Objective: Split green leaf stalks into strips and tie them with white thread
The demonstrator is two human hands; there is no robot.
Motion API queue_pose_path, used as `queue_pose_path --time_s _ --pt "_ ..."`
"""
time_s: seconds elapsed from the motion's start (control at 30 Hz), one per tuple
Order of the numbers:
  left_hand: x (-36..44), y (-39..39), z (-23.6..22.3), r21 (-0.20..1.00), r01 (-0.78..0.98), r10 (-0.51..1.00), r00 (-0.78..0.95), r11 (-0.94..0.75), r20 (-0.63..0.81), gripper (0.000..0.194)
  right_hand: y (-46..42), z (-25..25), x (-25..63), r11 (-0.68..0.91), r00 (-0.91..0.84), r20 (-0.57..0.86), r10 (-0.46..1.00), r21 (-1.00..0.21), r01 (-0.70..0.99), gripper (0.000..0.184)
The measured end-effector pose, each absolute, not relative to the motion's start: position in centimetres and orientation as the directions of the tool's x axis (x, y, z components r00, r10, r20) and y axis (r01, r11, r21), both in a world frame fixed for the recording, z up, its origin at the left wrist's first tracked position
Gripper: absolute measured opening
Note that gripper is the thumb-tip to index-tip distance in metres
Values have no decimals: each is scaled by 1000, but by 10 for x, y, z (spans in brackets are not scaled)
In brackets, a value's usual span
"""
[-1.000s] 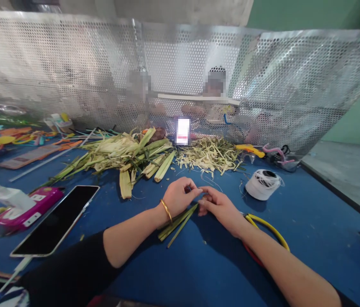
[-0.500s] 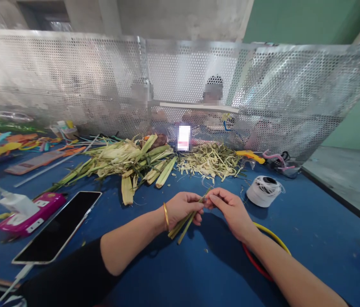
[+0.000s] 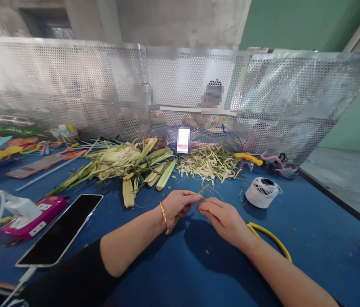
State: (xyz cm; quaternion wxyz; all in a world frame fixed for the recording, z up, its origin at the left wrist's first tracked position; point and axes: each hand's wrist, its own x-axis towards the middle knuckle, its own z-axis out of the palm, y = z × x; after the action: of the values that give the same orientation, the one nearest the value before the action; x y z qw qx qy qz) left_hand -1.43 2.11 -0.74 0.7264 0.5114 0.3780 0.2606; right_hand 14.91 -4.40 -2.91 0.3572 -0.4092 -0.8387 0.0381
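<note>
My left hand (image 3: 180, 204) is closed in a pinch around a small bundle of green plant stalks (image 3: 172, 226); the palm and fingers cover most of it. The bundle's upper tip (image 3: 204, 189) sticks out past the thumb. Close against those fingertips, my right hand (image 3: 220, 215) is closed too, its fingers pinched on a fine thread that is hard to see. A loop of pale thread (image 3: 217, 192) curves just behind the right fingers. Beyond the right hand stands a spool of white thread (image 3: 262, 192).
Corn husks (image 3: 128, 164) and a pile of shredded strips (image 3: 210, 163) lie behind my hands. At left are a phone (image 3: 61, 232) and a magenta power strip (image 3: 36, 219). A yellow ring (image 3: 275, 238) lies under my right forearm. A perforated metal screen (image 3: 103, 85) closes the back; people sit behind it.
The bundle has turned in my left hand, so less of its lower end shows. My right hand has rolled over, back upward, and shifted slightly left and down.
</note>
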Motion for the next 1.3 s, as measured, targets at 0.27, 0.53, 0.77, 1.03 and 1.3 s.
queue_pose_path --time_s 0.27,0.53,0.77,1.03,1.3 --pt "-16 20 -4 956 -5 801 548 292 -242 37 -51 -27 143 710 -531 599 599 -91 698 21" --pt "-22 29 4 991 -36 892 440 131 -102 38 -82 -11 140 618 -547 425 722 -39 785 26" --pt "-26 39 7 998 26 952 304 -54 44 29 -124 -42 205 -26 39 276 960 -49 998 19" --pt "-28 40 3 949 182 939 279 -257 201 25 -113 -48 213 -170 180 146 973 -76 982 48" --pt "-29 47 -2 896 275 930 219 -349 295 26 -114 -22 175 -134 69 -124 990 -978 158 54"
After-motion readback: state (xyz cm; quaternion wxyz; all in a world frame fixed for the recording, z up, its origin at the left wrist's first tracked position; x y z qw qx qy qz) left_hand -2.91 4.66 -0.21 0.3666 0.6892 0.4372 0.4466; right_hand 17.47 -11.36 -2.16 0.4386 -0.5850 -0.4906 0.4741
